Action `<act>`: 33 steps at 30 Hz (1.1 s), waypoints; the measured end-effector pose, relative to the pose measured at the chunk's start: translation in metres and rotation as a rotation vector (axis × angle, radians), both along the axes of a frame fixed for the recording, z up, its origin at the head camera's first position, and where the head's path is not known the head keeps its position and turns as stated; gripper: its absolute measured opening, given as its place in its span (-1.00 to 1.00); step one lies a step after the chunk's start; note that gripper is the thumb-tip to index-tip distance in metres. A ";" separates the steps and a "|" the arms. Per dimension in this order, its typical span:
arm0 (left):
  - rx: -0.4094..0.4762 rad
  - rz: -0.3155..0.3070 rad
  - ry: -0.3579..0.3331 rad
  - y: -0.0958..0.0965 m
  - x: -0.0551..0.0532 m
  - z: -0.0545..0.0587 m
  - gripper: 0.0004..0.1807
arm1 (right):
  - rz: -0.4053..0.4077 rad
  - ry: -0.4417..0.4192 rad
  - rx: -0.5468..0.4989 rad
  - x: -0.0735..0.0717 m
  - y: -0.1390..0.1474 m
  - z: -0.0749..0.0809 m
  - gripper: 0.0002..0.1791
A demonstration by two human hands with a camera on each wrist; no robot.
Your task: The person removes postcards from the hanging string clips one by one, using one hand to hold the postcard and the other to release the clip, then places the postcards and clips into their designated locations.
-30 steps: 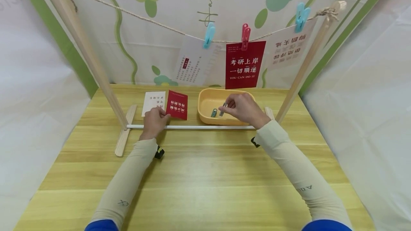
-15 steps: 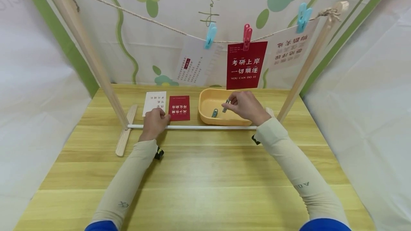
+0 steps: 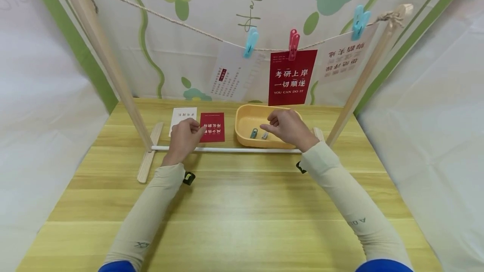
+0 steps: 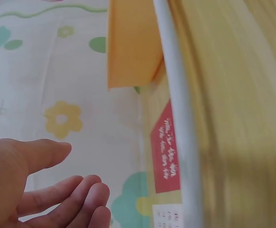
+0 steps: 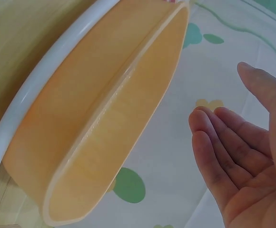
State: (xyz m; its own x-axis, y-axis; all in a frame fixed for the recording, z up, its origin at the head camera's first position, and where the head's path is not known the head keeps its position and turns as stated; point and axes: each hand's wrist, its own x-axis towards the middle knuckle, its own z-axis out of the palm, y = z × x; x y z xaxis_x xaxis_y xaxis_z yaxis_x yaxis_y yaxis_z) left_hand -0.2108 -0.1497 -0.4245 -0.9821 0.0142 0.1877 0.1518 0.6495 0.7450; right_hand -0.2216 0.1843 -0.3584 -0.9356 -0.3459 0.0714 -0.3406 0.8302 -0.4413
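Observation:
My right hand hovers over the yellow basin, thumb and fingertips apart and holding nothing in the right wrist view. Below its fingertips, a teal clip and a paler clip lie inside the basin. My left hand is raised just above the white card and the red card, which lie side by side on the table. Its thumb and relaxed fingers have a gap between them in the left wrist view. The hand covers part of both cards in the head view.
A wooden stand has a left post, a right post and a low white bar. From its rope hang three cards, held by a blue clothespin, a pink clothespin and another blue clothespin.
The clip my right hand pinched has been let go into the basin. My left hand has lifted off the red card, which now lies straighter beside the white one.

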 end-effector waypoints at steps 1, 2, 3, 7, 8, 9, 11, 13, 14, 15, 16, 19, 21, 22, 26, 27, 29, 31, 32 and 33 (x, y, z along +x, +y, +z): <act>0.000 -0.005 0.002 0.001 0.000 0.001 -0.70 | 0.006 0.011 0.003 0.002 -0.001 0.000 -0.55; 0.002 -0.009 0.006 0.001 0.001 0.003 -0.70 | 0.015 0.026 0.007 0.003 -0.002 0.001 -0.56; 0.005 -0.013 0.010 0.002 0.001 0.004 -0.71 | 0.023 0.041 0.010 0.004 -0.003 0.002 -0.56; 0.013 -0.021 0.024 0.005 0.002 0.008 -0.73 | 0.050 0.079 0.008 0.011 -0.006 0.006 -0.59; 0.014 -0.022 0.028 0.005 0.002 0.009 -0.73 | 0.056 0.086 0.005 0.013 -0.007 0.007 -0.60; 0.014 -0.022 0.031 0.006 0.002 0.010 -0.73 | 0.060 0.090 0.004 0.014 -0.008 0.008 -0.60; 0.014 -0.021 0.037 0.007 0.003 0.013 -0.72 | 0.073 0.102 0.000 0.017 -0.010 0.011 -0.62; 0.015 -0.022 0.044 0.008 0.003 0.016 -0.72 | 0.089 0.111 0.001 0.020 -0.012 0.014 -0.62; 0.015 -0.024 0.050 0.009 0.004 0.017 -0.71 | 0.097 0.114 0.003 0.021 -0.013 0.015 -0.62; 0.017 -0.026 0.054 0.009 0.004 0.019 -0.70 | 0.105 0.118 0.005 0.022 -0.014 0.016 -0.62; 0.019 -0.029 0.057 0.009 0.005 0.021 -0.69 | 0.114 0.123 0.009 0.023 -0.014 0.018 -0.61; 0.027 -0.036 0.061 0.010 0.007 0.026 -0.69 | 0.131 0.141 0.016 0.027 -0.016 0.023 -0.60; 0.030 -0.042 0.061 0.011 0.007 0.029 -0.70 | 0.135 0.156 0.017 0.030 -0.017 0.026 -0.60; 0.032 -0.045 0.059 0.011 0.008 0.030 -0.70 | 0.138 0.163 0.016 0.031 -0.018 0.028 -0.60; 0.040 -0.052 0.060 0.012 0.009 0.035 -0.70 | 0.146 0.176 0.008 0.035 -0.019 0.034 -0.61; 0.041 -0.054 0.060 0.012 0.009 0.037 -0.70 | 0.148 0.176 0.007 0.036 -0.019 0.035 -0.61; 0.051 -0.053 0.066 0.012 0.010 0.039 -0.69 | 0.152 0.176 0.001 0.037 -0.019 0.037 -0.61; 0.061 -0.051 0.070 0.012 0.011 0.041 -0.68 | 0.156 0.175 -0.004 0.038 -0.020 0.039 -0.61; 0.064 -0.048 0.071 0.012 0.011 0.043 -0.67 | 0.158 0.171 -0.008 0.039 -0.020 0.040 -0.61; 0.069 -0.048 0.072 0.011 0.011 0.043 -0.67 | 0.159 0.168 -0.013 0.039 -0.020 0.041 -0.61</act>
